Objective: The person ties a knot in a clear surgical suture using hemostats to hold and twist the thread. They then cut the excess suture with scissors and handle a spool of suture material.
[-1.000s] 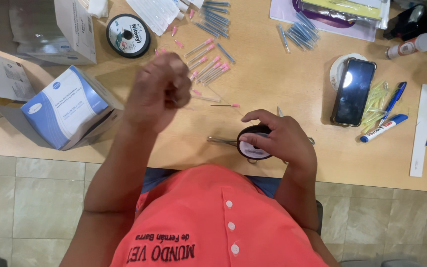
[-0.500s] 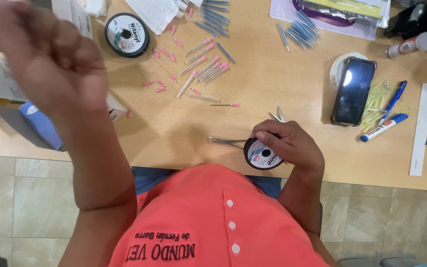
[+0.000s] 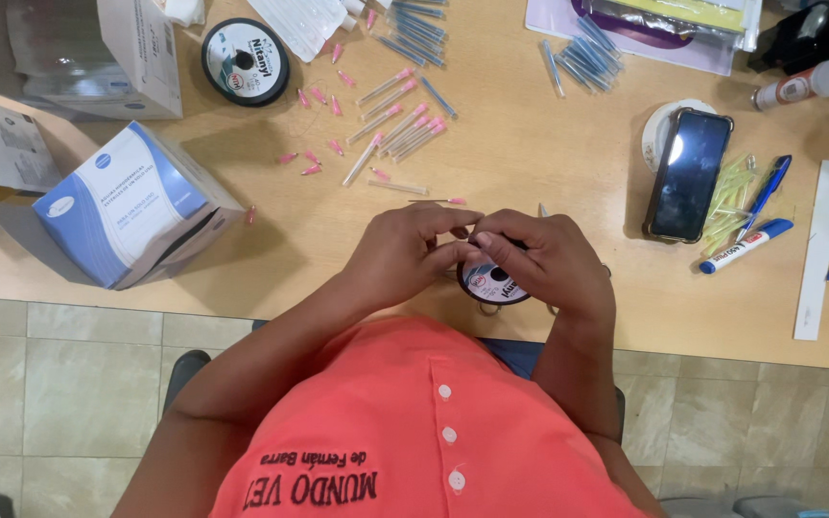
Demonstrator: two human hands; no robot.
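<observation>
My left hand (image 3: 410,251) and my right hand (image 3: 551,261) meet near the table's front edge, over a small black spool with a white label (image 3: 491,285). My right hand covers the spool's top and right side and grips it. The left fingertips are pinched together at the spool's upper left edge, touching the right fingers. Anything between them is too fine to see. Metal rings, perhaps scissor handles (image 3: 487,309), peek out under the spool.
Pink-capped thin tubes (image 3: 397,123) lie scattered ahead; blue-capped ones (image 3: 580,53) lie further back. A bigger black spool (image 3: 245,60) and a blue-and-white box (image 3: 127,206) lie to the left. A phone (image 3: 688,173), pens (image 3: 746,246) and a white ruler (image 3: 817,251) lie to the right.
My left hand, raised high to the left before, has come back down to the spool. My right hand stayed on the spool.
</observation>
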